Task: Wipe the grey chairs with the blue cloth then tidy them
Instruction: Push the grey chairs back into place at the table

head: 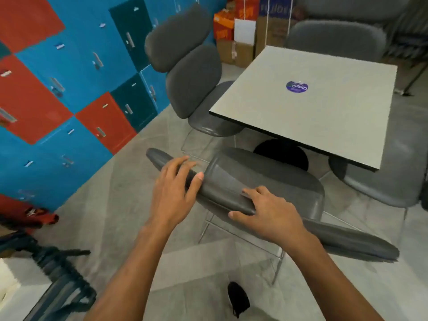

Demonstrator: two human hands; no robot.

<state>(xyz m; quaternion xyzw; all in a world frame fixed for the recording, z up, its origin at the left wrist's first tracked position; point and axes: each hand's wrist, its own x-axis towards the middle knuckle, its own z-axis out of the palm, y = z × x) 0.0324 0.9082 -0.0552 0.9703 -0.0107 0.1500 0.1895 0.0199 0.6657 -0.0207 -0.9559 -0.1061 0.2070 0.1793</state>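
Note:
A grey chair (273,179) stands just below me, its seat pointing toward the table. My left hand (176,188) rests on the top edge of its backrest, fingers curled over it. My right hand (266,212) grips the same backrest edge further right. A second grey chair (192,82) stands at the table's left side, its seat partly under the tabletop. A third grey chair (379,184) sits at the right, and a fourth (335,38) behind the table. No blue cloth is in view.
A square pale table (324,126) on a black round base (282,154) stands ahead. Blue, red and teal lockers (69,89) line the left wall. Cardboard boxes (240,31) are stacked at the back. A dark frame (58,274) lies at lower left. A dark shoe (238,297) shows below.

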